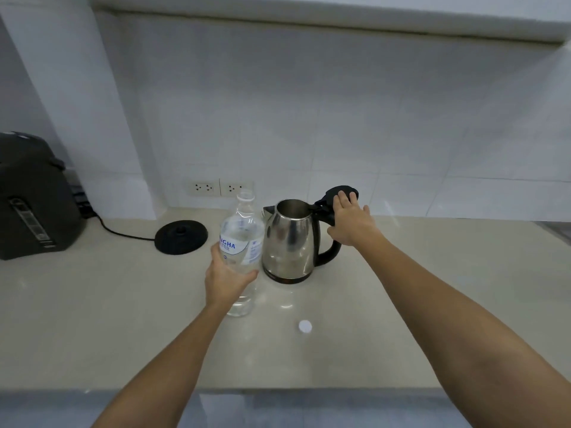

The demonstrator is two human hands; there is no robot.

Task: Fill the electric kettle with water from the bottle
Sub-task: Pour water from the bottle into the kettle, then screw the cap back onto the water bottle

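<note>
A steel electric kettle (pixel 289 242) stands on the counter, off its base, with its black lid (pixel 340 193) swung up and open behind the handle. My right hand (pixel 352 222) rests over the top of the black handle, fingers touching the raised lid. Just left of the kettle stands a clear, uncapped water bottle (pixel 242 242) with a white and blue label, upright on the counter. My left hand (pixel 227 278) is wrapped around its lower half. The bottle's white cap (pixel 305 326) lies on the counter in front of the kettle.
The kettle's round black base (pixel 181 236) sits to the left with its cord running to a large black appliance (pixel 34 199) at the far left. Two wall sockets (pixel 220 188) are behind the bottle. The beige counter (pixel 432 288) ends at a front edge near me.
</note>
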